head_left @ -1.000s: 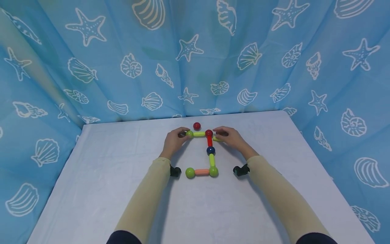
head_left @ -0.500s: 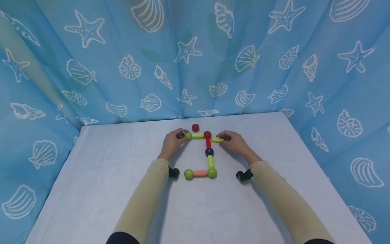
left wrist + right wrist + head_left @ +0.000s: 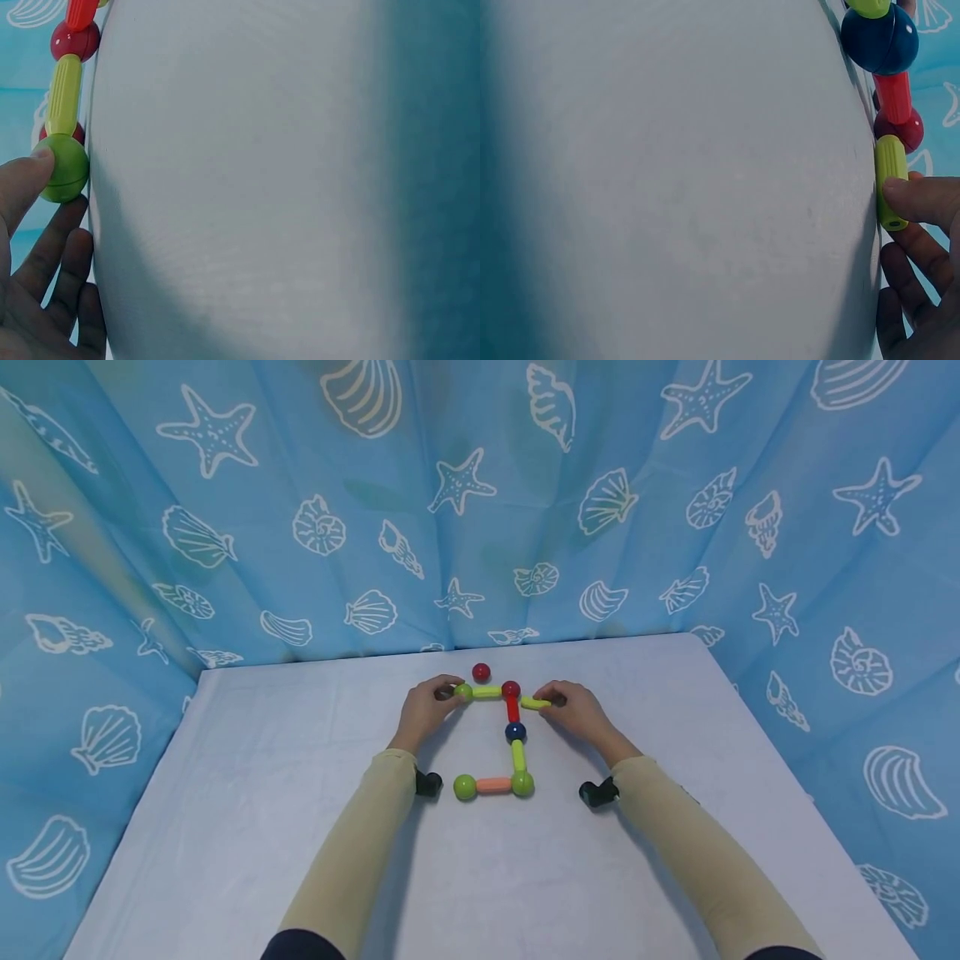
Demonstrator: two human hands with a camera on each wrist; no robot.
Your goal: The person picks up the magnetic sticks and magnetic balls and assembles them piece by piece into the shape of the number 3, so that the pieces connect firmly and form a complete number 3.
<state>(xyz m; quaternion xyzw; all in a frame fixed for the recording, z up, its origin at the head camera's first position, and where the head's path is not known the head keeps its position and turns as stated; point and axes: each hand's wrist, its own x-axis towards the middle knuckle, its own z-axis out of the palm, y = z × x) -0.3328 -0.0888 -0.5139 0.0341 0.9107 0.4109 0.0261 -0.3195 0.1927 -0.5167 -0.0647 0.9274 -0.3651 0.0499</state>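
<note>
A chain of magnetic-style rods and balls lies on the white-covered table. My left hand (image 3: 426,710) pinches the green ball (image 3: 67,169) at its far left end between thumb and finger. From that ball a yellow-green rod (image 3: 487,692) runs to a red ball (image 3: 511,689). A red rod (image 3: 513,710), a dark blue ball (image 3: 515,732) and another yellow-green rod (image 3: 518,755) continue toward the front. My right hand (image 3: 581,710) pinches a separate yellow-green rod (image 3: 891,161) by its outer end; its other end points at the red ball, a small gap apart in the head view.
At the chain's front, a green ball (image 3: 522,783), a salmon rod (image 3: 493,786) and a second green ball (image 3: 465,787) lie in a row. A loose red ball (image 3: 482,672) sits behind the chain. A blue shell-patterned curtain (image 3: 457,560) borders the table (image 3: 262,827).
My right hand has moved from beside the red ball onto the separate yellow-green rod and now pinches its outer end. My left hand stays on the green ball.
</note>
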